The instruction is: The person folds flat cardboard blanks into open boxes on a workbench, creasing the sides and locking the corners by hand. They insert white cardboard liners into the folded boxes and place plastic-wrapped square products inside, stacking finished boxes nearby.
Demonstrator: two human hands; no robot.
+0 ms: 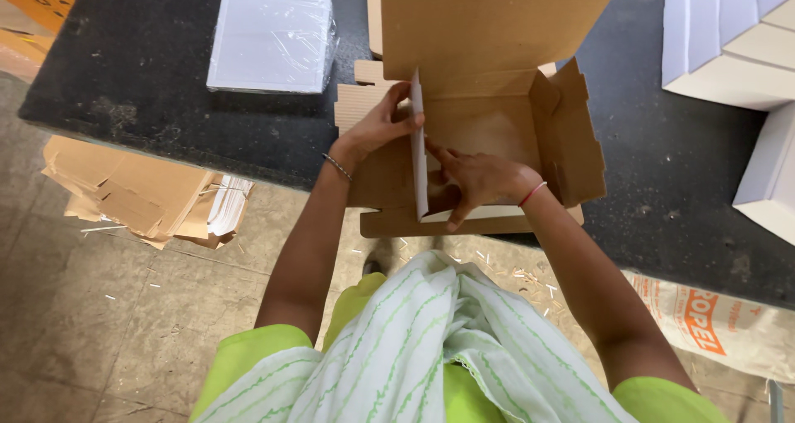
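A brown corrugated cardboard box (497, 75) lies partly folded on the dark table (149, 50), its lid standing up at the back. My left hand (381, 125) grips the box's left wall, a flap with a white face held upright. My right hand (476, 178) presses inside the box at the front left corner, fingers on the base and the front flap. The right wall (571, 137) of the box stands up by itself.
A plastic-wrapped stack of white sheets (272, 38) lies on the table to the left. White folded boxes (729, 42) are stacked at the right. Flattened cardboard pieces (141, 195) sit under the table's left edge. A printed sack (712, 323) lies on the floor at the right.
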